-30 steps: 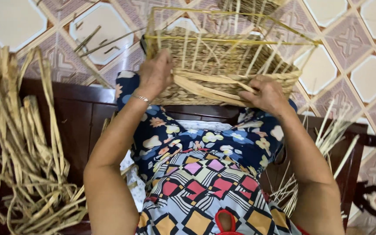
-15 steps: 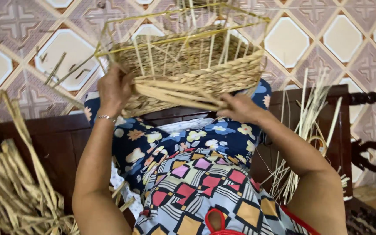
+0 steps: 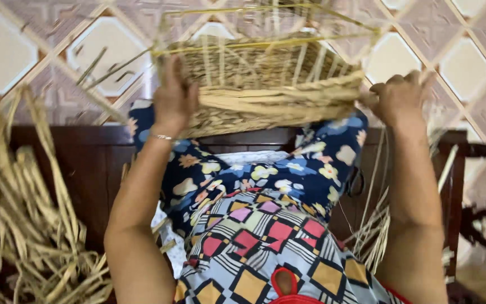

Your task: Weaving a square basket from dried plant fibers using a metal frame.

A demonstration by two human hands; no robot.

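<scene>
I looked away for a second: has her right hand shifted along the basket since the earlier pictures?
Yes. The right hand now sits at the right end of the half-woven basket, over the floor tiles; earlier it gripped the front wall nearer the middle.

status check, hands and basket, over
Left hand grips the half-woven basket at its left end. Right hand at its right end, grip unclear. Loose straw piled at left, apart from both.

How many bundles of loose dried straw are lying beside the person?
2: a big straw pile at the left edge, and a thinner straw bunch at the right, partly behind the arm; more may be hidden.
</scene>
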